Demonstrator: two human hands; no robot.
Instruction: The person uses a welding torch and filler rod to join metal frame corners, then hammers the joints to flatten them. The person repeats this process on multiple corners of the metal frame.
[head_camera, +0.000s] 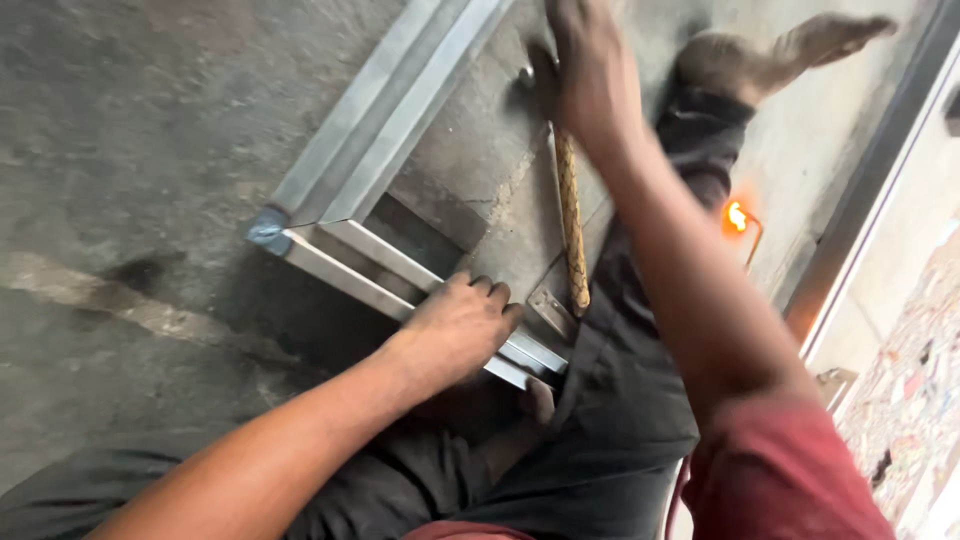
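Observation:
My left hand (455, 328) presses flat on the short bar of a metal frame (345, 262) made of grey channel sections joined at a welded corner. A long bar of the frame (400, 100) runs up toward the top of the view. My right hand (585, 75) is raised over the frame, closed around the upper end of a hammer with a yellowish patterned handle (572, 225); the hammer's head is blurred beside my thumb. My legs in dark trousers (625, 400) stretch across the floor, one bare foot (770, 55) at the top right.
The frame lies on a stained grey concrete floor (130, 150). A glowing orange-tipped rod (738, 217) lies by my right leg. A long metal rail (870, 190) runs diagonally along the right side, with a paler speckled floor beyond it.

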